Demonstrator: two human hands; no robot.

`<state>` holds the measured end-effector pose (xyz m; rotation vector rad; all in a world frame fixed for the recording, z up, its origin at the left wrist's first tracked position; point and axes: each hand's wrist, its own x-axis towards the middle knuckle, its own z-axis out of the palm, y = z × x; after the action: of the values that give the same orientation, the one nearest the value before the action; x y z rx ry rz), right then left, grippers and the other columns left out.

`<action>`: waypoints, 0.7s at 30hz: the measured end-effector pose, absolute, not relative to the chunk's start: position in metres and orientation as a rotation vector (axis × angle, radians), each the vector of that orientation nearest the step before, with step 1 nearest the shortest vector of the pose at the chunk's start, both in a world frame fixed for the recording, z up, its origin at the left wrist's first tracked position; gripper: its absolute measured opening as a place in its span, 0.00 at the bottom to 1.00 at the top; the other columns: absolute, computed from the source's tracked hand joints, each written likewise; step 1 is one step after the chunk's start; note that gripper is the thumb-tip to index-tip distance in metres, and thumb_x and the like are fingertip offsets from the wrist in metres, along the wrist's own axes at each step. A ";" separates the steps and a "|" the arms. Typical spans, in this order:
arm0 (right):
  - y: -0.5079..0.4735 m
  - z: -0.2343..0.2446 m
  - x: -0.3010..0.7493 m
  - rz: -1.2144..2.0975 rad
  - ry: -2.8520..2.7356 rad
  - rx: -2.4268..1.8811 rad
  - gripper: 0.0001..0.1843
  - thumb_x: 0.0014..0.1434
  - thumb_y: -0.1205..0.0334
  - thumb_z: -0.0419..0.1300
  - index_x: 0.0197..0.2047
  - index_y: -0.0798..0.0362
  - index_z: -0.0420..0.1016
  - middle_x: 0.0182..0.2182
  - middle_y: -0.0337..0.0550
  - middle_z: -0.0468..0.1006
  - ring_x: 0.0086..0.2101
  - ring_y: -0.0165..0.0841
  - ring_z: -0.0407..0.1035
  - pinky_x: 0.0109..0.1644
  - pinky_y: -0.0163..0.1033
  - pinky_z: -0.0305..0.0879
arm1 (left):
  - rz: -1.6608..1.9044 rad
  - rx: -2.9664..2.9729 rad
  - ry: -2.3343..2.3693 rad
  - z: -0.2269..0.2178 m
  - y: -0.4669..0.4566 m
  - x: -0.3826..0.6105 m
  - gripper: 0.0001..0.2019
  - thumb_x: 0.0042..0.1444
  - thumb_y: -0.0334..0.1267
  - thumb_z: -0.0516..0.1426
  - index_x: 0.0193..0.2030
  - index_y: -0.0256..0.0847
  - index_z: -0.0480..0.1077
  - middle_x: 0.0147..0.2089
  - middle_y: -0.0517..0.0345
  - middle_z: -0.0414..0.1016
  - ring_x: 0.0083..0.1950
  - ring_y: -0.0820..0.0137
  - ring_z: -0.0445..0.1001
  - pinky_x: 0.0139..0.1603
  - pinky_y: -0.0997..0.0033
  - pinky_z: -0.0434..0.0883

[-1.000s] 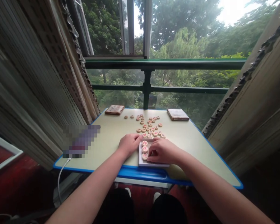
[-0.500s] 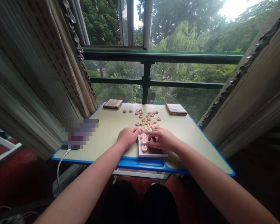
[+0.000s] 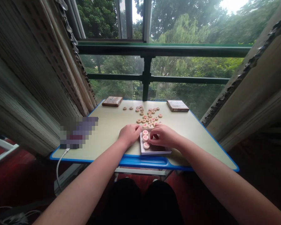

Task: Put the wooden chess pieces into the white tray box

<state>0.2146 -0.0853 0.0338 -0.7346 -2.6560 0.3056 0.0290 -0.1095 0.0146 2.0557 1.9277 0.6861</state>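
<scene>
The box [image 3: 155, 152] on the bench [image 3: 201, 147] is best steadied by the left hand [image 3: 130, 134], its fingers loosely curled at the left rim. Inside, three discs [image 3: 145, 137] are lined along that side, best nudged lightly. The right hand's [image 3: 164, 136] fingers are half-curled beside them; whether a disc is gripped cannot be told.

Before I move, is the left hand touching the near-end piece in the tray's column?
Apart. The head view shows tabletop and the left edge of the tray between the left hand and the near-end piece.
</scene>
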 end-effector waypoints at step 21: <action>-0.042 0.040 0.261 0.469 -2.329 -1.749 0.14 0.51 0.56 0.58 0.38 0.55 0.75 0.29 0.44 0.78 0.30 0.33 0.69 0.31 0.33 0.57 | 0.769 2.002 1.893 0.009 -0.108 0.023 0.19 0.59 0.44 0.43 0.26 0.42 0.70 0.29 0.55 0.75 0.33 0.67 0.71 0.32 0.72 0.59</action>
<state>0.2607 -0.0421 0.0403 -1.7488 -2.3292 0.4687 0.0232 -0.1079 0.0085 2.0017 1.8926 0.7691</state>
